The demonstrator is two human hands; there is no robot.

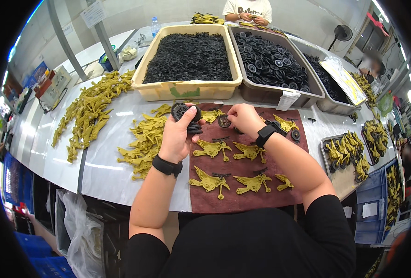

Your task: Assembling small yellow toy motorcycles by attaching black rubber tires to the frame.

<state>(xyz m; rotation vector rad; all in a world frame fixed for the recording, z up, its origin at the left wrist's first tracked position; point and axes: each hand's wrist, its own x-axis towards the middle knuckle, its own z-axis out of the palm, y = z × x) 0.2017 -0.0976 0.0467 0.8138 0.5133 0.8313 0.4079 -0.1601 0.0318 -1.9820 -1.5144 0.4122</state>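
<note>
My left hand (pixel 177 138) is closed around several black toy wheels (pixel 179 110), with spoked centres, held above the left edge of a dark red cloth (pixel 279 155). My right hand (pixel 247 119) pinches the edge of one black wheel (pixel 224 121) over the far row on the cloth, beside a yellow plastic motorcycle-shaped part (pixel 211 115). Nearer to me, more yellow parts (pixel 210 148) lie in rows, each with a small black piece (pixel 221 139) along its upper side. At the far right of the cloth, a wheel (pixel 295 135) lies beside another yellow part (pixel 285 123).
Yellow parts are heaped left of the cloth (pixel 145 143) and farther left (pixel 89 109). Behind stand a cream bin (pixel 187 86) of small black pieces and a brown bin (pixel 279 95) of wheels. A metal tray (pixel 340 173) holds wheeled yellow pieces. Another person (pixel 248 10) works across the table.
</note>
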